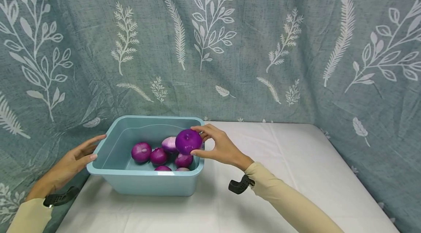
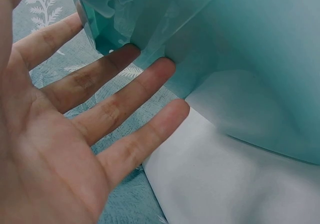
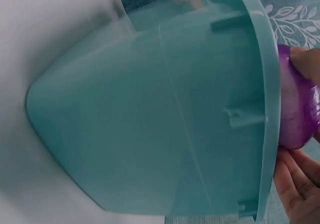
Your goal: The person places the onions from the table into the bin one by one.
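Observation:
A light-blue plastic bin (image 1: 141, 183) stands on the table with several purple onions (image 1: 141, 152) in it. Over its right end my right hand (image 1: 218, 145) grips a large purple onion (image 1: 188, 141) between thumb and fingers, about level with the rim. The right wrist view shows this onion (image 3: 297, 108) just beyond the bin's rim (image 3: 270, 83). My left hand (image 1: 74, 161) is at the bin's left end, its fingertips at the rim. In the left wrist view the fingers (image 2: 135, 139) are spread and nearly straight against the bin's outer wall (image 2: 240, 48).
A white cloth covers the table (image 1: 263, 189), which extends to the right of the bin. Behind and at the sides hangs a blue-green curtain (image 1: 243, 72) with white leaf prints. Black bands (image 1: 241, 184) are on both wrists.

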Available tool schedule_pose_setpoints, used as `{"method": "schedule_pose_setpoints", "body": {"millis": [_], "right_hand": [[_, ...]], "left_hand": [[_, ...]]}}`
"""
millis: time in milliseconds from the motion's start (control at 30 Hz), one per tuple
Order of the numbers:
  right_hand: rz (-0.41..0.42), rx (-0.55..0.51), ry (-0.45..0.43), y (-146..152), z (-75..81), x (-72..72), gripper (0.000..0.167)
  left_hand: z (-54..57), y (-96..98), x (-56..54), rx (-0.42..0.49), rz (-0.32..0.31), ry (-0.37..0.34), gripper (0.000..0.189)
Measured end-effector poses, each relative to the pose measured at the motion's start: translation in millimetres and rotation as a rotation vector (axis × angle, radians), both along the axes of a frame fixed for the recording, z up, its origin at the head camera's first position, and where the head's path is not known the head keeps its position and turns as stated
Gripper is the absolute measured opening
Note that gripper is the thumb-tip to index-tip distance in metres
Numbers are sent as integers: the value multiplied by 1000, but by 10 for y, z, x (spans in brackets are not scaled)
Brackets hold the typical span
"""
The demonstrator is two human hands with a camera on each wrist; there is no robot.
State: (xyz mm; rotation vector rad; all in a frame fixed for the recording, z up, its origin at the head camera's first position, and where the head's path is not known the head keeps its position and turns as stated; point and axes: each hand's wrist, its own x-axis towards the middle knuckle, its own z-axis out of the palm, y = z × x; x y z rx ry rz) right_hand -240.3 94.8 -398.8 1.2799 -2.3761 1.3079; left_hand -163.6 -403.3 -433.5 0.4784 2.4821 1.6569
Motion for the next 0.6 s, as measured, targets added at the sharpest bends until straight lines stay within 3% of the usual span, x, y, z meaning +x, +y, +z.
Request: {"method": "schedule_pose_setpoints", "body": {"millis": [200, 433, 600], "right_hand": [[18, 76, 68, -109, -1, 21, 73], [50, 123, 78, -143, 14, 34, 74], [28, 117, 91, -97, 11, 27, 66]], "left_hand": [[-23, 10, -8, -6, 37, -26, 62], [-13, 19, -8, -23, 21, -8, 62], [8, 12, 5, -52, 36, -6, 62]]}}
